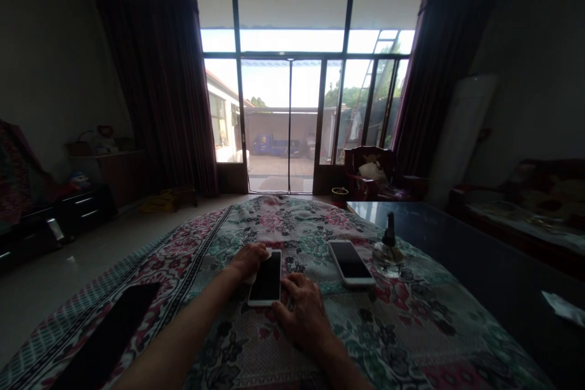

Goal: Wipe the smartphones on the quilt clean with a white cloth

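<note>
Phone [265, 283] — left grip [249, 258] at upper corner, right grip [305, 306] alongside.

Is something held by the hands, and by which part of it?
The left hand holds a white wipe, the gripped part hidden. The right hand touches the right edge of the phone between them.

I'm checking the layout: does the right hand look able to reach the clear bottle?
Probably yes: only a phone lying flat seems to be between the right hand and the clear bottle, low enough to pass over.

Two phones [266, 280] [351, 262], one bottle [388, 255]
</note>
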`<action>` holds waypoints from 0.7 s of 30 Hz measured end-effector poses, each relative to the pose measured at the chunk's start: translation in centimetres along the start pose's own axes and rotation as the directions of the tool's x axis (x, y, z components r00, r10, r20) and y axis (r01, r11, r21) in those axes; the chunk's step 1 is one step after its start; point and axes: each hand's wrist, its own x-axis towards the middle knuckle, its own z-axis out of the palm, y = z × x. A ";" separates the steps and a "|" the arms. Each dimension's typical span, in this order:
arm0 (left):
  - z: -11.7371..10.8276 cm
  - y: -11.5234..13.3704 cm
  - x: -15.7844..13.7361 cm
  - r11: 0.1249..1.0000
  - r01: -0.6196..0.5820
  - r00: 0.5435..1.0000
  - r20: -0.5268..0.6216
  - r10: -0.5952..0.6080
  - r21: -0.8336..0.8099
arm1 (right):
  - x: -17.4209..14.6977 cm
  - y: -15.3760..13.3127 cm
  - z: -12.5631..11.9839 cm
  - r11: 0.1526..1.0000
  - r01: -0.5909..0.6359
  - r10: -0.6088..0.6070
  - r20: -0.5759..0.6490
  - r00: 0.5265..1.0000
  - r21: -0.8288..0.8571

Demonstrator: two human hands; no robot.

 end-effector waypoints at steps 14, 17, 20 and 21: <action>0.4 1.1 -1.1 0.975 -0.045 0.999 0.017 0.043 0.218 | -0.6 -1.2 -0.9 0.990 0.139 -0.140 0.034 0.990 0.028; 0.3 1.4 -2.0 0.969 -0.086 0.996 0.040 0.079 0.231 | -0.6 -1.4 -1.0 0.985 0.166 -0.167 0.033 0.985 0.044; 0.4 1.8 -3.5 0.965 -0.130 0.991 0.055 0.120 0.228 | -0.5 -1.2 -0.8 0.983 0.168 -0.170 0.017 0.985 0.071; 0.4 1.9 -4.0 0.964 -0.144 0.989 0.059 0.134 0.223 | -0.5 -1.2 -0.7 0.984 0.163 -0.164 0.008 0.986 0.076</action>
